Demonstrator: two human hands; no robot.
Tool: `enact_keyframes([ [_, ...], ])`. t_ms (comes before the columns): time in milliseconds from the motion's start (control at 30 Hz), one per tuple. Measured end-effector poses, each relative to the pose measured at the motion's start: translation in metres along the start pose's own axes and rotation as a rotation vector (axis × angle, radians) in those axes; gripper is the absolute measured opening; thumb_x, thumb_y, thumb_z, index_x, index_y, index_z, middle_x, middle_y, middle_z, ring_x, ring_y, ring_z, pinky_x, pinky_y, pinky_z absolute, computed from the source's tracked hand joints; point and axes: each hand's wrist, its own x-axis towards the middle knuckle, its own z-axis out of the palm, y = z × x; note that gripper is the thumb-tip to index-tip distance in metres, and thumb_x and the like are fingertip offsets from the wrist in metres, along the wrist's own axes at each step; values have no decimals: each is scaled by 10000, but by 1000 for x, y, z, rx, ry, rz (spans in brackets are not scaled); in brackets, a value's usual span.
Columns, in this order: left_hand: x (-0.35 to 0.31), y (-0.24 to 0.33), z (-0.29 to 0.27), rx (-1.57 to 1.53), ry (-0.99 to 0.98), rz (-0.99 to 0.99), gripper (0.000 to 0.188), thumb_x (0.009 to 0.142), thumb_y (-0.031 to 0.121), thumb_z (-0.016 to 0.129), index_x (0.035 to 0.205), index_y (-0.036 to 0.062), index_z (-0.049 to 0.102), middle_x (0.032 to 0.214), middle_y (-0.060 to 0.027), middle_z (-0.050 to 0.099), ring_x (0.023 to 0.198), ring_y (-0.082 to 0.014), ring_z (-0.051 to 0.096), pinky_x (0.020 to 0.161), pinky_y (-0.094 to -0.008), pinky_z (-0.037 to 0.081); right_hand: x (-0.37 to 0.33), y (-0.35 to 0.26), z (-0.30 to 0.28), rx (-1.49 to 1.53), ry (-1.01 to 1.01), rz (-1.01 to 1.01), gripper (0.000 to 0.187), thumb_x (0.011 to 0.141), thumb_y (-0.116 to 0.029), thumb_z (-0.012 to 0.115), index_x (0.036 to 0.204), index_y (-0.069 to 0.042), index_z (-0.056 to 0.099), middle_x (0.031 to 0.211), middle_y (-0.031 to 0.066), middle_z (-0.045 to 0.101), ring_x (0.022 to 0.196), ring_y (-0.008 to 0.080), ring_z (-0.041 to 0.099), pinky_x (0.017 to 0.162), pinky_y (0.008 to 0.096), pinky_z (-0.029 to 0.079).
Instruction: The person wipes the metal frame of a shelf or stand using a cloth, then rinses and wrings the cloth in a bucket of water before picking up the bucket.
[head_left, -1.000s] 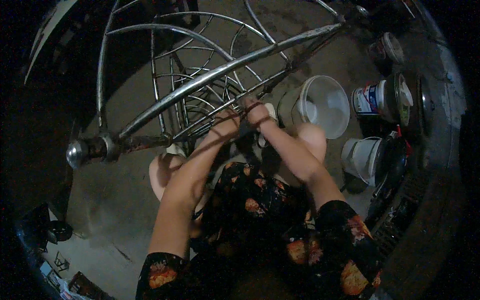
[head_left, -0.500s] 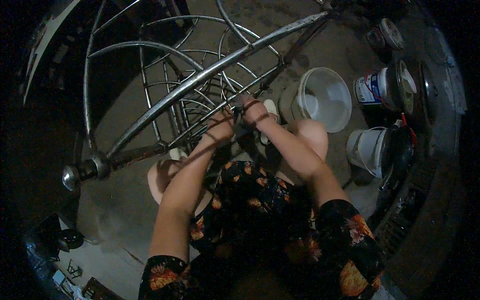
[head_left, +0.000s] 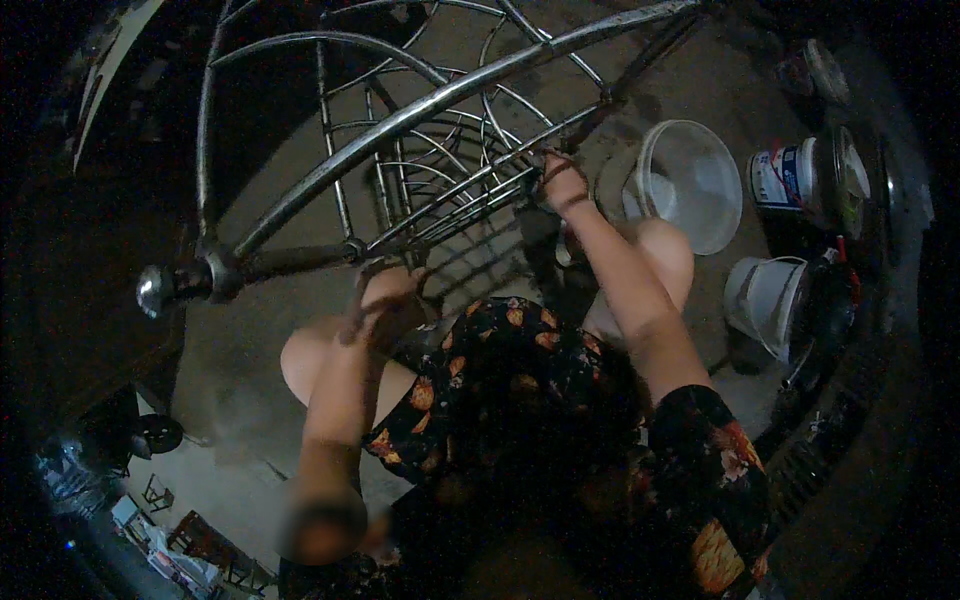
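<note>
A large rack of shiny metal tubes (head_left: 415, 110), with curved bars inside its frame, leans across the space before me. My right hand (head_left: 563, 183) is by its lower rail, fingers curled in; what they grip is hidden in shadow. My left hand (head_left: 388, 292) is apart from it, just below the near left part of that rail. Shadow stripes and blur hide its fingers, so I cannot make out whether it touches the metal. A rounded metal knob (head_left: 154, 291) caps the rack's near left end. My knees show on either side of my forearms.
Right of my right knee stands a big whitish bucket (head_left: 722, 235). Beyond it are a white tub with a blue label (head_left: 786, 178) and a smaller white pail with a wire handle (head_left: 758, 298). Small dark furniture (head_left: 205, 540) stands at the lower left.
My left hand has moved left and nearer to me, away from my right hand; before, both were close together at the lower rail. The whole view has shifted, with the rack now farther up and right.
</note>
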Motion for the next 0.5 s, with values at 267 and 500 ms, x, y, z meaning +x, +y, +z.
enact_keyframes([
  [267, 9, -28, -16, -273, 296, 204, 310, 878, 376, 491, 992, 143, 661, 680, -86, 599, 586, -242, 533, 638, -385, 442, -27, -46, 34, -215, -19, -69, 477, 771, -51, 506, 1238, -3, 421, 1168, 242, 526, 1088, 390, 506, 846, 437, 471],
  [500, 39, -64, 21, -89, 404, 341, 192, 817, 294, 553, 914, 139, 609, 664, -81, 595, 599, -233, 570, 577, -342, 428, -87, -183, 75, 1217, -325, 333, 385, 865, -378, 511, 995, -16, 533, 938, 145, 568, 830, 275, 510, 744, 369, 419],
])
